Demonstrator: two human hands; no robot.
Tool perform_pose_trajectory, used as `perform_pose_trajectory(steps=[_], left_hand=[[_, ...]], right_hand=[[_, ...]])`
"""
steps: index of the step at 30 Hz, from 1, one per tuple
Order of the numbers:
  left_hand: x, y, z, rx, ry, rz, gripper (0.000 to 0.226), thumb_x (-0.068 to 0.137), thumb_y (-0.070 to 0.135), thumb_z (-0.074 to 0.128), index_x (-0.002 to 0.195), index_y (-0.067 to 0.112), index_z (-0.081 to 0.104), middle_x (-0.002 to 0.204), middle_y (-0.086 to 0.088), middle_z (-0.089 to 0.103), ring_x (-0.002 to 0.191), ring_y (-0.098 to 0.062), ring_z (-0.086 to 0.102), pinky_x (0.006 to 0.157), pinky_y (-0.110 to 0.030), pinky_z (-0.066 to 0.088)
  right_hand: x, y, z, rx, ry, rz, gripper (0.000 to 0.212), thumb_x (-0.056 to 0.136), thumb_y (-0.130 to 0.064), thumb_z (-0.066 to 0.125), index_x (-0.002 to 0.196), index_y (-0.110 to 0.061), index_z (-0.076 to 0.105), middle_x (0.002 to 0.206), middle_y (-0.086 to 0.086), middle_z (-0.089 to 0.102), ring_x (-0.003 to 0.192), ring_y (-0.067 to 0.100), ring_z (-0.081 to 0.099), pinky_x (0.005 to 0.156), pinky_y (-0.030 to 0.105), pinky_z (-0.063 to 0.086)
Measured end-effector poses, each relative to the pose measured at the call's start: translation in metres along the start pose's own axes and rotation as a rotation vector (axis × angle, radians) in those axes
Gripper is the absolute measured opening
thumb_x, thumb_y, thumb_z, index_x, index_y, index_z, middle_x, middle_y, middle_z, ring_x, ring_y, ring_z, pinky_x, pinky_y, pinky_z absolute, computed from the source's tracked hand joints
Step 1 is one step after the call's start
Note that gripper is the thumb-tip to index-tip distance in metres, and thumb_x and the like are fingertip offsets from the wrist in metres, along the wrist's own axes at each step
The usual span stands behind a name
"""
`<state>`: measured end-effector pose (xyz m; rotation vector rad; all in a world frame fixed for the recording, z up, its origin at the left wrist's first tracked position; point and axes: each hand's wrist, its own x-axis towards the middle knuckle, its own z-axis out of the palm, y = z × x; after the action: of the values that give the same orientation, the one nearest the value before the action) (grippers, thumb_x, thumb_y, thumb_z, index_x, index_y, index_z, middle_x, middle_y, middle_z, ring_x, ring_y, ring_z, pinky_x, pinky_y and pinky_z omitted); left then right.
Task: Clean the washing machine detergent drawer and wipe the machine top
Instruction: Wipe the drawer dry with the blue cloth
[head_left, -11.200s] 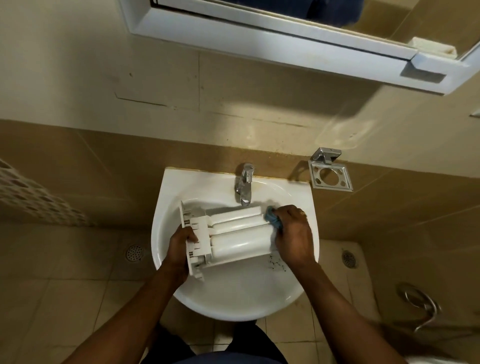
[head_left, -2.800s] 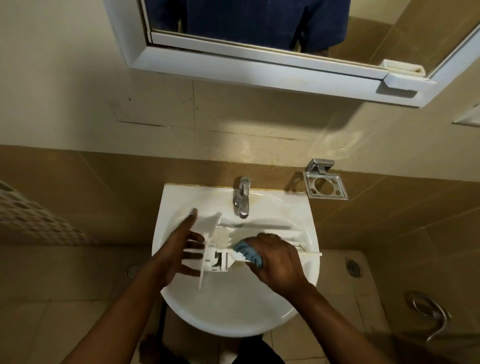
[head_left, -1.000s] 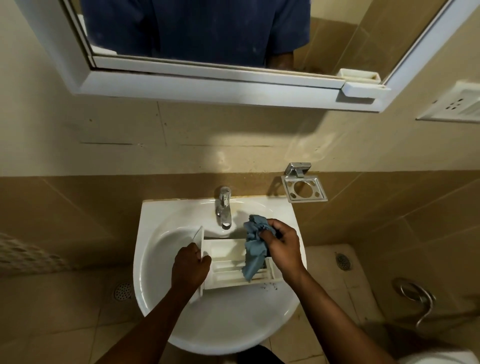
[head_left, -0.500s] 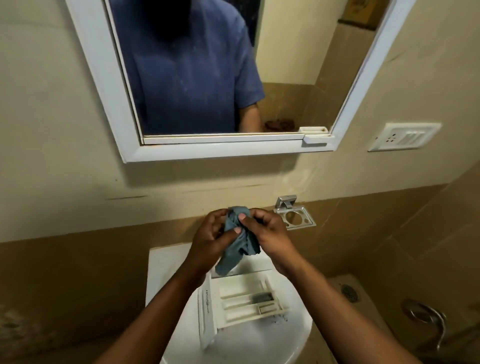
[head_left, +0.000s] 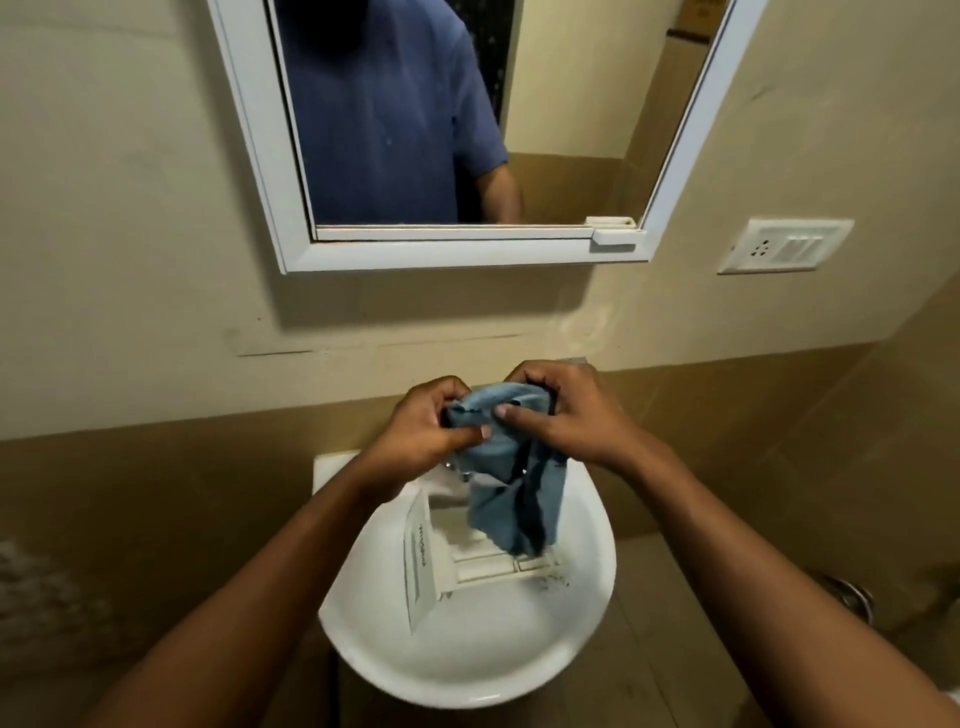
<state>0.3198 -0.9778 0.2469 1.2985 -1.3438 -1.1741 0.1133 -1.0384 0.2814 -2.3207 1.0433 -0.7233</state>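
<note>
One blue cleaning cloth (head_left: 511, 493) hangs bunched between both hands above the washbasin (head_left: 467, 680), its loose lower half draping in front of the white detergent drawer (head_left: 483, 564). The left hand (head_left: 423, 434) pinches the cloth's upper left fold between thumb and curled fingers. The right hand (head_left: 563, 415) grips the upper right fold the same way. Both are clenched on fabric, and neither touches the drawer.

The cloth looks soft, limp and light, so it will fold wherever it is gathered. A wadded handful should make a firmer wiping pad than the dangling edge.

The drawer lies unheld in the bowl of the basin, with its front panel (head_left: 420, 566) at the left end and its open compartments facing up. It reads as rigid, thin-walled plastic — light, likely slippery if wet, with partitions that could crack under a hard twist. It looks best held by the front panel or the outer side walls, not the inner dividers.

Dark specks (head_left: 553, 582) lie on the basin just beside the drawer's right end. Above hang a white-framed mirror (head_left: 441, 254) and a wall switch plate (head_left: 784, 245).
</note>
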Motion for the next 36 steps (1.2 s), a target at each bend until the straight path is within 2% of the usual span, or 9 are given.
perform_pose_trajectory(steps=[4, 6, 14, 19, 23, 27, 32, 34, 36], left_hand=[[-0.012, 0.005, 0.005, 0.147, 0.017, -0.016, 0.025, 0.083, 0.009, 0.082, 0.105, 0.012, 0.069, 0.088, 0.003, 0.075, 0.082, -0.009, 0.071, 0.070, -0.023, 0.056], [-0.018, 0.003, 0.013, 0.282, 0.077, -0.015, 0.006, 0.088, 0.018, 0.078, 0.091, 0.015, 0.074, 0.083, -0.001, 0.072, 0.077, -0.010, 0.065, 0.068, -0.027, 0.051], [-0.039, -0.009, 0.040, 0.350, 0.294, -0.047, 0.016, 0.097, 0.017, 0.066, 0.083, 0.016, 0.072, 0.079, -0.013, 0.067, 0.070, -0.018, 0.060, 0.063, -0.037, 0.050], [-0.048, 0.016, 0.030, 0.118, 0.233, -0.038, 0.021, 0.099, 0.024, 0.063, 0.101, 0.004, 0.069, 0.087, -0.009, 0.069, 0.078, -0.020, 0.063, 0.066, -0.030, 0.052], [-0.038, 0.036, 0.027, -0.362, 0.147, -0.029, 0.046, 0.099, 0.039, 0.060, 0.121, 0.000, 0.066, 0.111, -0.021, 0.069, 0.099, -0.029, 0.068, 0.087, -0.040, 0.057], [-0.035, -0.005, 0.045, -0.806, -0.007, -0.419, 0.070, 0.097, 0.065, 0.049, 0.126, 0.004, 0.071, 0.127, -0.022, 0.068, 0.118, -0.035, 0.064, 0.109, -0.048, 0.046], [-0.049, -0.051, 0.031, -0.705, 0.068, -0.398, 0.030, 0.083, 0.007, 0.073, 0.112, 0.001, 0.073, 0.132, -0.025, 0.062, 0.099, -0.028, 0.071, 0.097, -0.041, 0.052], [-0.044, -0.053, 0.019, -0.732, 0.084, -0.279, 0.050, 0.076, 0.004, 0.075, 0.125, 0.003, 0.062, 0.125, -0.018, 0.066, 0.100, -0.026, 0.071, 0.090, -0.038, 0.055], [-0.036, -0.054, 0.012, -0.755, 0.108, -0.233, 0.066, 0.074, 0.000, 0.073, 0.136, 0.006, 0.050, 0.124, -0.014, 0.070, 0.104, -0.026, 0.071, 0.087, -0.035, 0.059]], right_hand=[[-0.001, 0.015, -0.017, 0.016, -0.020, -0.068, 0.023, 0.087, -0.022, 0.071, 0.108, -0.032, 0.074, 0.091, -0.017, 0.074, 0.083, -0.001, 0.069, 0.072, 0.028, 0.059], [-0.005, 0.023, -0.022, 0.044, -0.033, -0.119, 0.022, 0.089, -0.018, 0.069, 0.105, -0.032, 0.076, 0.093, -0.019, 0.074, 0.087, -0.002, 0.069, 0.075, 0.023, 0.057], [-0.014, 0.055, -0.042, 0.250, -0.056, -0.146, 0.017, 0.099, -0.016, 0.062, 0.102, -0.025, 0.077, 0.093, -0.014, 0.074, 0.089, 0.005, 0.069, 0.075, 0.029, 0.059], [-0.026, 0.062, -0.063, 0.297, -0.111, -0.079, 0.013, 0.099, -0.020, 0.065, 0.093, -0.017, 0.076, 0.082, -0.008, 0.072, 0.075, 0.010, 0.067, 0.064, 0.030, 0.055], [-0.039, 0.048, -0.063, 0.661, -0.215, 0.094, 0.039, 0.102, -0.033, 0.060, 0.076, -0.005, 0.057, 0.063, 0.008, 0.049, 0.054, 0.017, 0.044, 0.051, 0.028, 0.038], [-0.047, 0.040, -0.040, 0.909, -0.036, 0.460, 0.038, 0.099, -0.045, 0.061, 0.092, -0.009, 0.071, 0.078, 0.008, 0.071, 0.069, 0.021, 0.066, 0.063, 0.029, 0.050], [-0.077, 0.062, -0.015, 1.061, -0.103, 0.837, 0.036, 0.100, -0.035, 0.063, 0.118, -0.004, 0.068, 0.086, 0.007, 0.074, 0.073, 0.016, 0.071, 0.062, 0.026, 0.059], [-0.081, 0.067, -0.021, 1.272, -0.146, 0.744, 0.027, 0.098, -0.019, 0.065, 0.117, 0.000, 0.069, 0.099, 0.013, 0.072, 0.083, 0.021, 0.072, 0.071, 0.028, 0.063], [-0.082, 0.073, -0.021, 1.481, -0.116, 0.546, 0.024, 0.100, -0.005, 0.058, 0.121, -0.002, 0.069, 0.122, 0.024, 0.066, 0.110, 0.029, 0.069, 0.098, 0.041, 0.057]])
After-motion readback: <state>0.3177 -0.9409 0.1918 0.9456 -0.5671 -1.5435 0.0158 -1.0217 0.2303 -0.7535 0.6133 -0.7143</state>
